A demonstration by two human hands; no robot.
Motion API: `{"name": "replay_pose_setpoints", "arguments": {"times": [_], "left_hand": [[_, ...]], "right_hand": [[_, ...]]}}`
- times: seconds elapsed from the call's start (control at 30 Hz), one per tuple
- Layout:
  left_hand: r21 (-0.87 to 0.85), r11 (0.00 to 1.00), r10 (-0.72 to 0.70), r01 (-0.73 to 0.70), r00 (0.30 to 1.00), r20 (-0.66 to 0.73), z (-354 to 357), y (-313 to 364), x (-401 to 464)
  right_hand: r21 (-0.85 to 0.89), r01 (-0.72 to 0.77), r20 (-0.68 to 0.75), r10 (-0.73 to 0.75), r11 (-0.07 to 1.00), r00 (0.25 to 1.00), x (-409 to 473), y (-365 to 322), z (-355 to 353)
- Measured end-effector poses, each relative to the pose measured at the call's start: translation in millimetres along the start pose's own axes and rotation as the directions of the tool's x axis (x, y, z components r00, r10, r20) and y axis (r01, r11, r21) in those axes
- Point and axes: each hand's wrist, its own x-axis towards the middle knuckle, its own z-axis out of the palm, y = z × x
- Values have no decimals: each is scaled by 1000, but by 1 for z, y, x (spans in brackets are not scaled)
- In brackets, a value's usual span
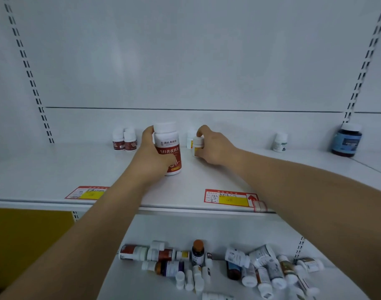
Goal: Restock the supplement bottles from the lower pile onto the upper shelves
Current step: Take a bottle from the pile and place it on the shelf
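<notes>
Hands both loaded on upper shelf (55, 169): left hand (150, 159) wraps large red-label bottle (168, 148), right hand (215, 146) pinches small yellow-label bottle (197, 146), both upright, labels outward for facing. Lower pile (228, 267) remains jumbled, well below.

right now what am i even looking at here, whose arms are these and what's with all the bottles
This is one picture from a camera worn on a person's head, looking forward and down, so the two bare arms are the wearer's own. The left hand grips a large white bottle with a red label, standing upright on the upper shelf. The right hand holds a small white bottle with a yellow label beside it. Farther back stand two small red-labelled bottles, a small white bottle and a dark blue bottle. On the lower shelf lies a jumbled pile of bottles, most on their sides, waiting to be moved up.
</notes>
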Motion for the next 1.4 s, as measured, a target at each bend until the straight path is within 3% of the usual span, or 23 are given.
{"name": "replay_pose_setpoints", "arguments": {"times": [0.53,0.7,0.87,1.07,1.4], "left_hand": [[2,996,91,-92,992,91,4,1,-4],[-9,996,87,-87,980,176,8,10,-6],[50,995,66,-82,964,256,22,31,-13],[-58,995,93,-80,962,257,69,70,-26],[-275,954,267,-122,764,588,198,144,-75]], "right_hand": [[-113,-61,0,61,992,998,12,-11,12],[-124,-57,12,59,991,998,-5,-3,-6],[4,-91,6,91,996,996,-41,15,-32],[170,-149,52,142,974,988,-97,36,-72],[354,-311,-101,367,882,925,-225,100,-153]]}}
